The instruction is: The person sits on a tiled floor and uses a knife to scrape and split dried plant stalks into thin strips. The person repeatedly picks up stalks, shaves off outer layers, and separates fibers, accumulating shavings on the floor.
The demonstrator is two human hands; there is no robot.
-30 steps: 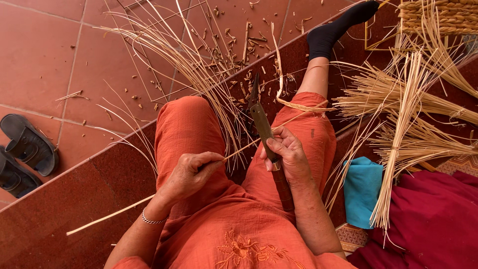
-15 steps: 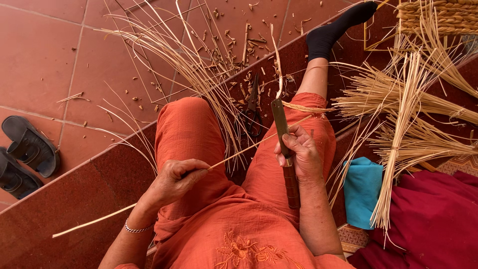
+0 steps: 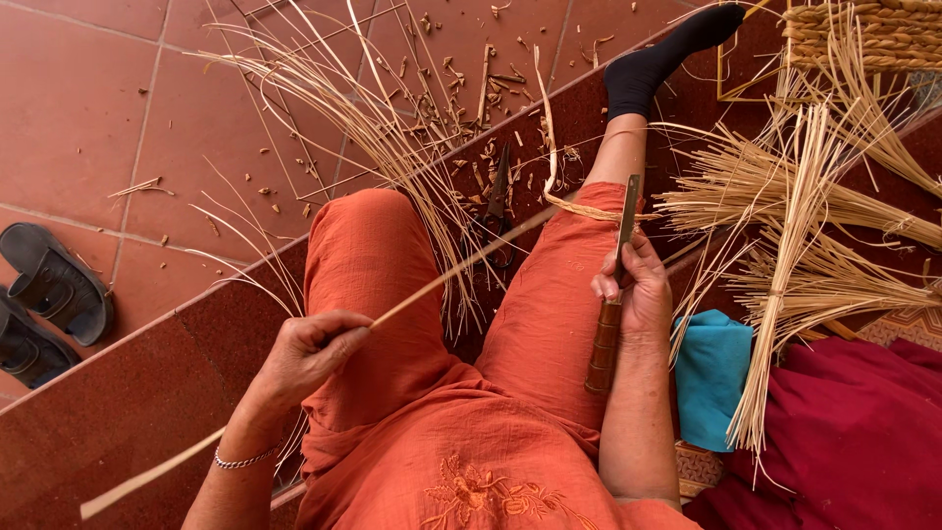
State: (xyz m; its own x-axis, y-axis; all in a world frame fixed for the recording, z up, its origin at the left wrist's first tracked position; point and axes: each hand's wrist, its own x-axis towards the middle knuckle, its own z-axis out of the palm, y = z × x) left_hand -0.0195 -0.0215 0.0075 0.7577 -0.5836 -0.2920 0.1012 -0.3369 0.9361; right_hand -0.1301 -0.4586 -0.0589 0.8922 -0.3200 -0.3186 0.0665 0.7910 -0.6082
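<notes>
Head view looks down on a seated person in orange clothes, and the orange lap serves as the landmark. Left hand (image 3: 312, 350), over the left thigh, is clenched with thumb and fingers pinching a long thin cane strip (image 3: 446, 275). That strip runs slantwise across the lap, from beyond the left wrist at the lower edge up toward the right knee. Right hand (image 3: 635, 285), above the right thigh, is clenched around a knife (image 3: 612, 294), whose brown ringed handle points down toward the waist while the narrow blade stands up past the fingers. The blade sits apart from the strip.

Beyond the knees, a pair of dark scissors (image 3: 497, 201) lies on the step among cut scraps. A loose fan of cane strands (image 3: 373, 128) spreads over the tiled floor (image 3: 88, 108) left of the lap. Right of the lap lie tied bundles of cane (image 3: 805, 245), a blue cloth (image 3: 711, 378) and a dark red cloth (image 3: 844, 442). Two dark sandals (image 3: 49, 290) rest far left on the tiles.
</notes>
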